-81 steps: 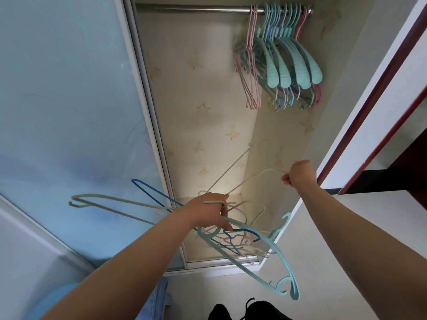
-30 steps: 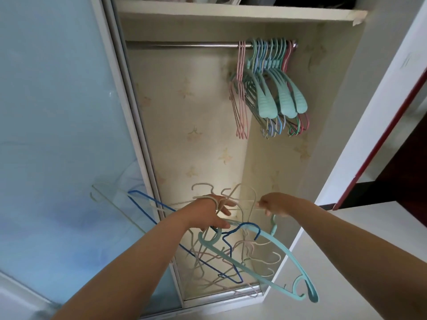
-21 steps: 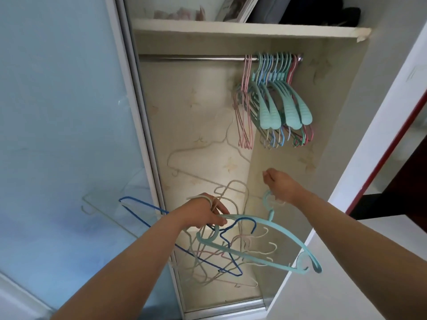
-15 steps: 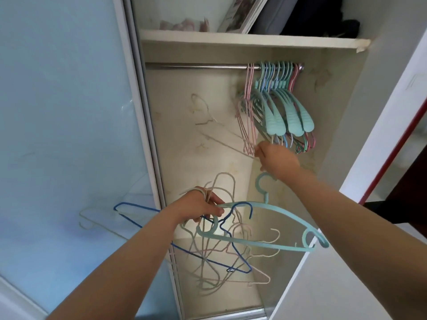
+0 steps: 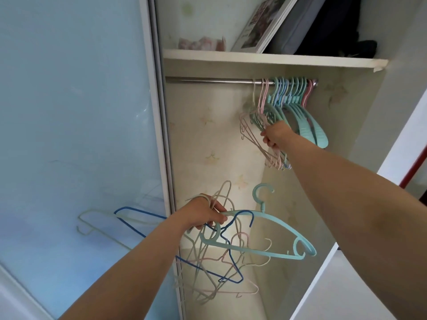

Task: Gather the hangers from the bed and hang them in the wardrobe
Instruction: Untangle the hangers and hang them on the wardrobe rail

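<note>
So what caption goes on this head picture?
Right hand hangs a hanger on the rail; left hand holds more.

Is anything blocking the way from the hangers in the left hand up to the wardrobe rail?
Nothing visible. The rail is bare left of the hung hangers, above the bundle gripped by the left hand.

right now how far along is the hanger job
Done: a row of hangers already hangs on the wardrobe rail. In hand: the right hand grips a cream hanger hooked there. Left: the left hand holds a tangled bunch. The bed is out of view.
</note>
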